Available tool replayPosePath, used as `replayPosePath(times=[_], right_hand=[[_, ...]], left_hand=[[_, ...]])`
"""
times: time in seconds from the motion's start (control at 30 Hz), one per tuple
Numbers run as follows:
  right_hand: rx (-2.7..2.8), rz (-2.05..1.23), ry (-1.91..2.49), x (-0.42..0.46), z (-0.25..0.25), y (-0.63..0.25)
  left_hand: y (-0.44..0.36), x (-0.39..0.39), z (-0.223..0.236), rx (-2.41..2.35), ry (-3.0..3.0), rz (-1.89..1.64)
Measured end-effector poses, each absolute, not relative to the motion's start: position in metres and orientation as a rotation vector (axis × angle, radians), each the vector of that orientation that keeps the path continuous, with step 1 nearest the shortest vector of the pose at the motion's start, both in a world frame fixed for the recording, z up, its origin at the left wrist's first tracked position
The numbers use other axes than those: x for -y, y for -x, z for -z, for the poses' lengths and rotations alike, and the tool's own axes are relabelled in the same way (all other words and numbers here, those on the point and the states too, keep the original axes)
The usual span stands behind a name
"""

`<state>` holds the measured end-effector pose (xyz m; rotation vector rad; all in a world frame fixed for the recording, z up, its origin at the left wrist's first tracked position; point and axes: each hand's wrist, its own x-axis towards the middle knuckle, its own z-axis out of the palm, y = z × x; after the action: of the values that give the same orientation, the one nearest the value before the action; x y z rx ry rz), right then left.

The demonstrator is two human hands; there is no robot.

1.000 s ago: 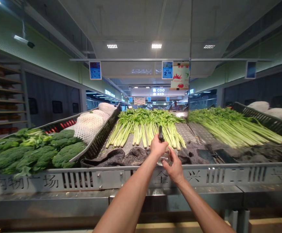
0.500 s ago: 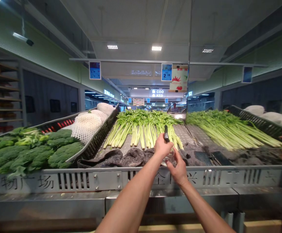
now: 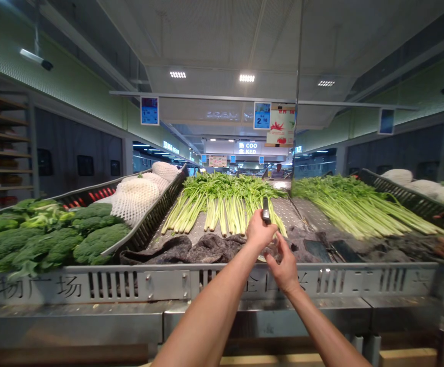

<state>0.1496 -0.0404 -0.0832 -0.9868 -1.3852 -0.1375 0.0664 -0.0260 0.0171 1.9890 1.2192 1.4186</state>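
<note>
My left hand (image 3: 260, 230) is closed round a small black and grey tool (image 3: 266, 211) whose dark end points up and away from me; I cannot make out its exact kind. Close beside it, my right hand (image 3: 286, 266) has its thumb and curved fingers apart. Something clear and pale, mostly hidden, shows between the two hands. Just beyond them, bunches of celery (image 3: 222, 209) lie in a row, stalks towards me and leaves away. A crumpled dark grey cloth (image 3: 210, 248) stretches along the front, below the stalk ends.
A slotted grey rail (image 3: 164, 283) borders the display. Left are broccoli heads (image 3: 26, 247), a black crate wall (image 3: 158, 214) and produce in white foam netting (image 3: 135, 196). A mirror (image 3: 332, 199) on the right reflects the celery. Price signs (image 3: 262, 115) hang above.
The tool's dark end has shifted slightly right, with my left hand. My right hand's thumb and fingers have spread a little, and the clear thing between the hands shows less.
</note>
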Motion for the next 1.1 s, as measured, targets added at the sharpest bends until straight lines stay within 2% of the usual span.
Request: replayPosePath(times=[0.5, 1.1], right_hand=[[1.329, 0.182, 1.013, 0.047, 0.089, -0.156], [1.391, 0.207, 0.970, 0.041, 0.078, -0.126]], left_hand=[[-0.077, 0.026, -0.015, -1.150, -2.019, -1.341], [-0.044, 0.025, -0.020, -1.203, -1.988, -1.457]])
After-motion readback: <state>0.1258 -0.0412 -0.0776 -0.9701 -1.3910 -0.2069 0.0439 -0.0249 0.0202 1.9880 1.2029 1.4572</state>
